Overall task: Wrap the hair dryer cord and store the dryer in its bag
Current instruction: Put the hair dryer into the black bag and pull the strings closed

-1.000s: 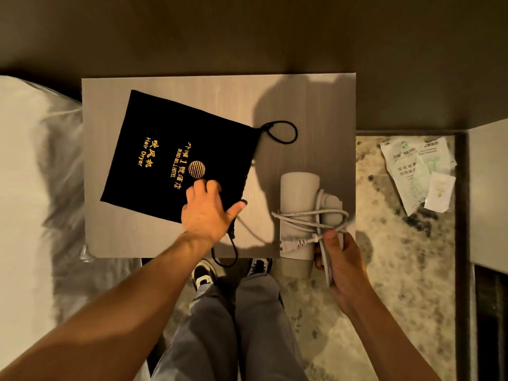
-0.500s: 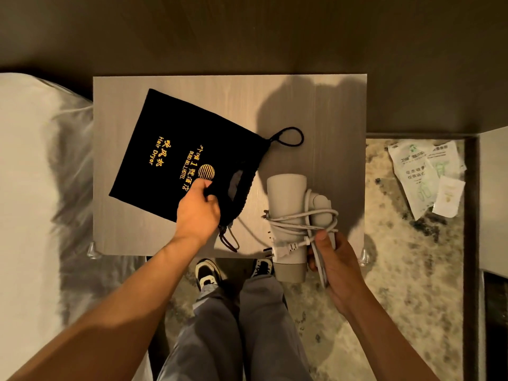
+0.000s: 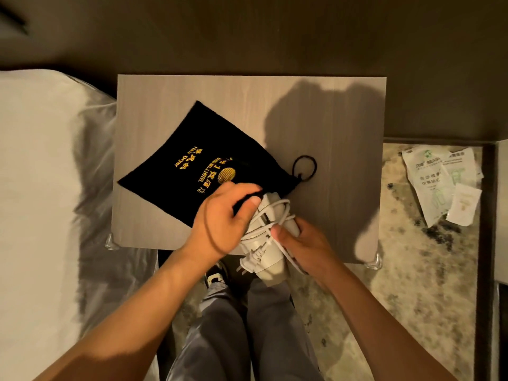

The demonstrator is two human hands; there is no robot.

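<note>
One black drawstring bag [image 3: 192, 163] lies on the wooden surface [image 3: 330, 127]; one white hair dryer [image 3: 270, 259], its cord [image 3: 275, 215] wrapped around it, sits nose-first at the bag's mouth. Left hand [image 3: 222, 221] grips the opening; right hand [image 3: 305, 243] clasps the dryer.

bag [image 3: 192, 171] lies on table [image 3: 330, 119]; dryer [image 3: 270, 243] at its right mouth, packets [image 3: 439, 182] far right

Both forearms reach forward; left hand [image 3: 220, 221] and right hand [image 3: 305, 243] seemingly closed in a grip.
</note>
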